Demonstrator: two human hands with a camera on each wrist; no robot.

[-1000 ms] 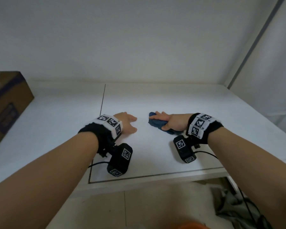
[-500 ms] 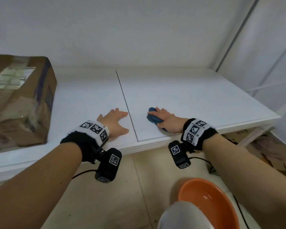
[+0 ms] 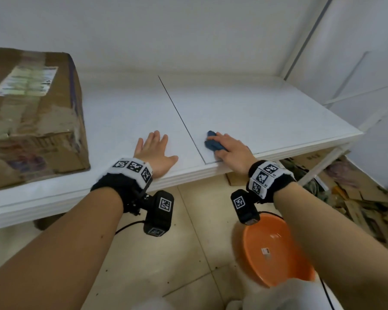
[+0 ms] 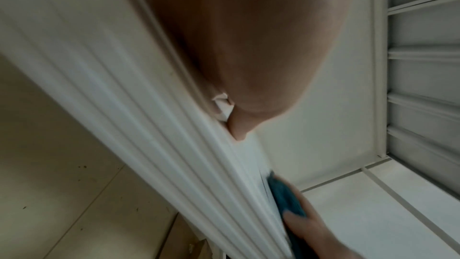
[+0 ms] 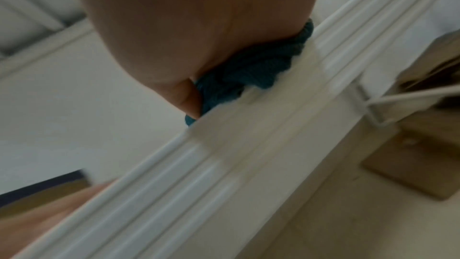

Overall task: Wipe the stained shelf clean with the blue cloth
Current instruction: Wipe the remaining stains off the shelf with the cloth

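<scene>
The white shelf (image 3: 244, 108) spans the head view, with a thin seam (image 3: 179, 115) running front to back. My right hand (image 3: 229, 148) lies over the bunched blue cloth (image 3: 213, 144) and presses it onto the shelf near the front edge, just right of the seam. The right wrist view shows the cloth (image 5: 251, 66) squeezed under the palm at the shelf lip (image 5: 224, 155). My left hand (image 3: 154, 151) rests flat, fingers spread, on the shelf left of the seam. In the left wrist view the cloth (image 4: 286, 196) and the shelf edge (image 4: 149, 125) show. I see no stain.
A worn cardboard box (image 3: 31, 115) sits on the shelf at the left. An orange basin (image 3: 276, 249) stands on the tiled floor below my right arm. Flattened cardboard and clutter (image 3: 356, 193) lie on the floor at the right. A white wall closes the back.
Both hands have slid back toward the shelf's front edge, the right one dragging the cloth with it. My head has pulled back and tilted down, so the box, the floor and the basin now show.
</scene>
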